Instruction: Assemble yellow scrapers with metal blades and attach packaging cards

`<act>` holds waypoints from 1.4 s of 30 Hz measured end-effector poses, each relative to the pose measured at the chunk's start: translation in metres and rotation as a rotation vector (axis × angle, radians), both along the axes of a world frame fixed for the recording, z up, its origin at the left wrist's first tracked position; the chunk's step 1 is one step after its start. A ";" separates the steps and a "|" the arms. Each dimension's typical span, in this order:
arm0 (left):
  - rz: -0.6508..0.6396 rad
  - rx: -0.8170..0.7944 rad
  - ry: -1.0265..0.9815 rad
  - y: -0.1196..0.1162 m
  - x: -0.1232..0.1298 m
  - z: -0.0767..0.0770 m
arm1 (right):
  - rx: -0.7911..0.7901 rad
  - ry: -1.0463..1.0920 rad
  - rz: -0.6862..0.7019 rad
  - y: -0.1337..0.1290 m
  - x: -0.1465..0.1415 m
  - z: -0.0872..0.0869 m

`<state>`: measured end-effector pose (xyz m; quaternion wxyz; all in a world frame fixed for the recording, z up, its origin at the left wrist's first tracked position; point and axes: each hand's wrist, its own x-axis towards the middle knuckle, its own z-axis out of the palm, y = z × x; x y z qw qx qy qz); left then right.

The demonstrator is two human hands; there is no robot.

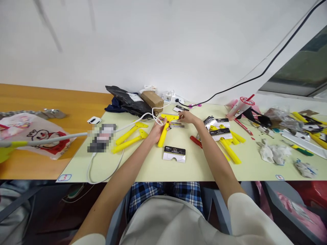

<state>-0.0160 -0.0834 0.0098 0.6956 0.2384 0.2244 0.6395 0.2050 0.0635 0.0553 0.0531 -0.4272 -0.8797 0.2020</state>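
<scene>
My left hand (156, 132) is closed around a yellow T-shaped scraper (162, 136), its wide head turned away from me and its handle pointing down toward the table. At the right end of that head is my right hand (187, 117), fingers bent and pinched together; what lies between them is too small to make out. Thin metal strips, like blades (176, 125), lie on the table just below the head. A black and white printed card sleeve (174, 154) lies flat in front of my hands.
Yellow scrapers (129, 141) lie to the left beside a white cable (120, 166). Several scrapers with card sleeves (220, 133) are piled at right, near a red-handled tool (196, 141). A black bag (131, 102), cardboard box (152, 99) and drink cup (240, 107) stand behind.
</scene>
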 end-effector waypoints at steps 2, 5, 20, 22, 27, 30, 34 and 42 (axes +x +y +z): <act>-0.001 0.001 0.012 0.000 0.000 0.000 | 0.005 -0.008 0.002 -0.001 -0.001 -0.002; 0.002 -0.002 0.022 -0.001 0.001 0.000 | 0.018 -0.026 -0.010 -0.003 -0.003 -0.008; 0.012 -0.031 0.059 -0.002 0.002 -0.004 | 0.037 0.243 0.034 -0.031 -0.008 0.047; 0.005 -0.042 0.061 -0.002 0.003 -0.003 | 0.047 0.281 0.088 -0.035 -0.012 0.052; 0.048 -0.078 0.061 -0.003 0.003 0.001 | 0.105 0.358 0.066 -0.033 -0.016 0.051; 0.079 -0.088 0.046 -0.004 0.003 0.003 | 0.105 0.405 0.014 -0.030 -0.013 0.049; 0.113 -0.115 0.025 -0.003 0.003 0.004 | 0.098 0.427 -0.022 -0.026 -0.012 0.047; 0.086 -0.077 0.081 -0.005 0.006 0.005 | 0.106 0.469 0.110 -0.036 -0.027 0.050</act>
